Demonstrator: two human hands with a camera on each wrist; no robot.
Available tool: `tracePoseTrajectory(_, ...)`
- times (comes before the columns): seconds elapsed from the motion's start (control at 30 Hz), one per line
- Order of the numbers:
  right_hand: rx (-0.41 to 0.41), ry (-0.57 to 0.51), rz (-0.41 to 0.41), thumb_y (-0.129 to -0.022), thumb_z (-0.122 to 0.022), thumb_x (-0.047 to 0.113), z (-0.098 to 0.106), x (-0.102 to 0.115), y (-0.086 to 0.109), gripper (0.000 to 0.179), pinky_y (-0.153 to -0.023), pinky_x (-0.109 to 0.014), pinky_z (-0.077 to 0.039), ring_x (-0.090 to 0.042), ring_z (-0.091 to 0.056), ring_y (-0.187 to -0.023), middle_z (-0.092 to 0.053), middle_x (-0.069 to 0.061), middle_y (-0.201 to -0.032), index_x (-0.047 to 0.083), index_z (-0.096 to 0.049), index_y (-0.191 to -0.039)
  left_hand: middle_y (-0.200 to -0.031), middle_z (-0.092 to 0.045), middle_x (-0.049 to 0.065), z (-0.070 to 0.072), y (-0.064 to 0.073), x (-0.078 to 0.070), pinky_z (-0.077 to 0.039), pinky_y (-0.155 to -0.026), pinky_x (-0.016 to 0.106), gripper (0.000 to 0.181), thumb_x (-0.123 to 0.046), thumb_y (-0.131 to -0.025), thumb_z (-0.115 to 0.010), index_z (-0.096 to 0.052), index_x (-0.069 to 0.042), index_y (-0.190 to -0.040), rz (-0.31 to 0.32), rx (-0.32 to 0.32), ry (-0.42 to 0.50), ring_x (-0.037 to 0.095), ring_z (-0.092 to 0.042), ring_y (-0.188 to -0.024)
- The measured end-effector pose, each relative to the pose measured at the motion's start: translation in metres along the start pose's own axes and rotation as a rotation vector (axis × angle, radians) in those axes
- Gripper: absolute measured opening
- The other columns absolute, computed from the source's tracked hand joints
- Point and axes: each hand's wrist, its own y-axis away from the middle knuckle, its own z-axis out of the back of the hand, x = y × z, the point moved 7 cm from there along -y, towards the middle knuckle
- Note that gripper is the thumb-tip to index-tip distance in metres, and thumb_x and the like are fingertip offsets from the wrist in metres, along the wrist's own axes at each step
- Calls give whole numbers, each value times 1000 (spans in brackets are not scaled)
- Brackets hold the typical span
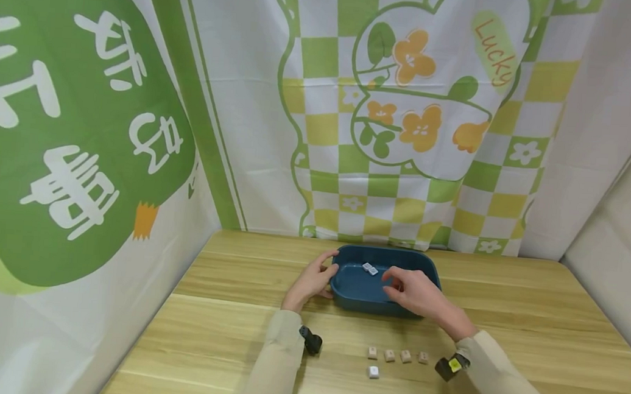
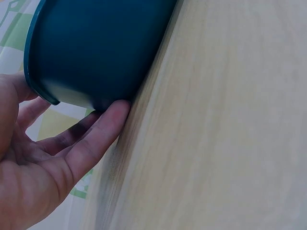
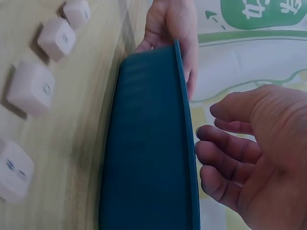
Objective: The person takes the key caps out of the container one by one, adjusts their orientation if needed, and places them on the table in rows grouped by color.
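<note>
A dark blue rectangular bin stands on the wooden table. At its left end my left hand grips the rim and wall; the left wrist view shows fingertips against the lower side. Two pale keycaps lie close together on the bin's floor. My right hand hangs over the right part of the bin, fingers bent and thumb apart. Nothing shows between them in the right wrist view, where the hand is beyond the near rim.
In front of the bin, several pinkish keycaps stand in a row, marked on top. A whiter keycap sits nearer me, below the row's left end. Printed cloth hangs behind the table and along both sides.
</note>
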Motion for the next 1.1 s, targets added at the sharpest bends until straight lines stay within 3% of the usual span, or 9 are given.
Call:
tracePoseTrajectory(0.33, 23, 33, -36, -96, -64, 18, 0, -17, -16, 19, -55, -24, -44, -6, -51, -57, -62, 5, -79, 12, -65, -114, -123, -55, 26, -1, 1, 0, -62, -64, 44, 46, -28, -105, -48, -40, -27, -150, 13, -5, -8, 41, -65, -62)
tracePoseTrajectory(0.6, 52, 46, -59, -95, -64, 16, -4, -28, -24, 24, -59, -26, -48, -7, -54, -62, -65, 2, -83, 9, -64, -118, -127, -52, 27, 0, 1, 0, -63, -63, 42, 47, -29, -105, -48, -39, -24, -151, -5, 2, -9, 22, -54, -49)
tracePoseTrajectory(0.87, 98, 26, -104, -95, -65, 17, -16, -46, -28, 27, -60, -29, -49, -9, -55, -64, -65, 0, -84, 5, -63, -120, -128, -53, 27, -1, 4, 0, -62, -64, 44, 46, -27, -105, -48, -39, -25, -151, 13, 10, -1, 33, -60, -56)
tracePoseTrajectory(1.1, 74, 48, -98, -95, -64, 16, -20, -55, -36, 25, -61, -29, -47, -10, -53, -62, -65, -1, -81, 4, -64, -117, -126, -53, 26, 1, 2, 0, -62, -65, 45, 46, -26, -105, -47, -40, -27, -150, 14, 3, 7, 27, -56, -52)
